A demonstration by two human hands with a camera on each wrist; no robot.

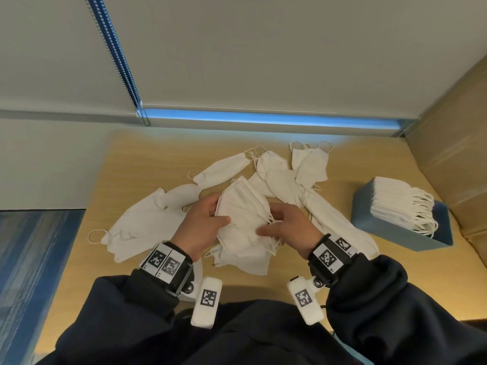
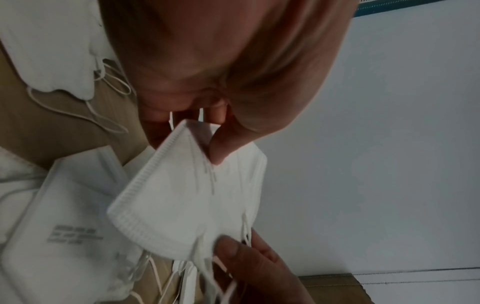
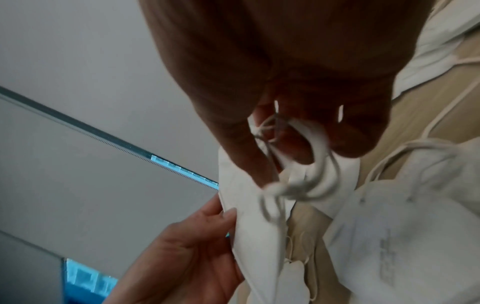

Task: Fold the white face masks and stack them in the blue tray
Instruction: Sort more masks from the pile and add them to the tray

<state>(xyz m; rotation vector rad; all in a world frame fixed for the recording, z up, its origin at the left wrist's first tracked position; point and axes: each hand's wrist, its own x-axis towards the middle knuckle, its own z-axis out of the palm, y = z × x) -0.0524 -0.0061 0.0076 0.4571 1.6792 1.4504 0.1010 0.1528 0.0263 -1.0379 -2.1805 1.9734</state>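
fingers (image 1: 222, 220) of both hands pinching one folded mask (image 1: 241, 216) — above table (image 1: 126, 164), blue tray (image 1: 382, 227) right

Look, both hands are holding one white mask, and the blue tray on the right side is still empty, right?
Not quite. The blue tray is not empty: the head view shows a stack of folded masks in it. The rest is right: the left hand and right hand hold one white mask between them.
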